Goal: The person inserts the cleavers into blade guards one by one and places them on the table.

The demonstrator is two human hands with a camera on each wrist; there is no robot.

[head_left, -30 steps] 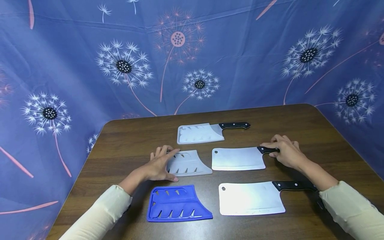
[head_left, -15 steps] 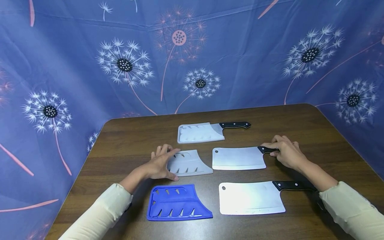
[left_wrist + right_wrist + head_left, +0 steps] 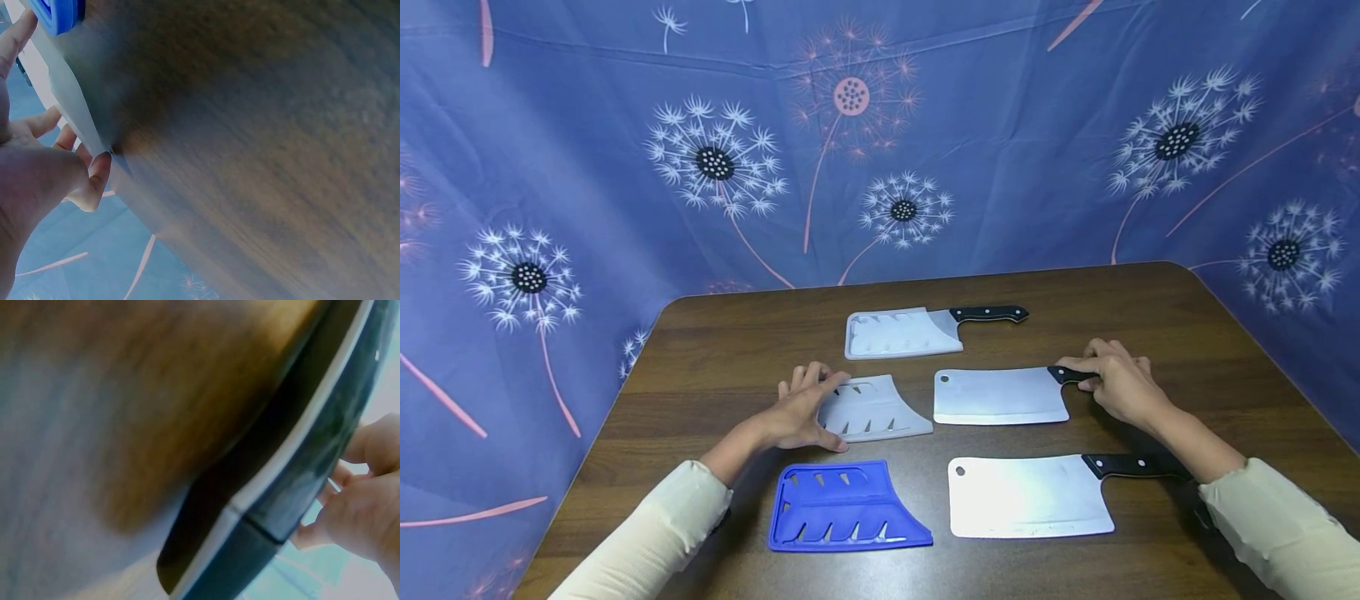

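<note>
In the head view my left hand (image 3: 797, 410) spans the left end of a whitish slotted blade guard (image 3: 880, 408), thumb on its near edge and fingers at the far edge. The pale guard (image 3: 72, 100) also shows between those fingers in the left wrist view. Just to its right a cleaver (image 3: 996, 397) lies flat, its tip close to the guard's right end. My right hand (image 3: 1116, 379) grips that cleaver's black handle (image 3: 1062, 375), partly covering it. In the right wrist view the right hand (image 3: 369, 494) is partly behind a large, blurred black handle (image 3: 287, 481).
Nearer me lie a blue blade guard (image 3: 850, 510) and a bare cleaver (image 3: 1026, 497), whose handle reaches under my right forearm. Farther back is a cleaver with its blade in a whitish guard (image 3: 891, 335). A blue floral cloth (image 3: 1000, 167) hangs behind the wooden table (image 3: 737, 325).
The gripped cleaver shifts very slightly right, a little away from the whitish guard. My left hand keeps its place, and the other things stay put apart from a small camera shift.
</note>
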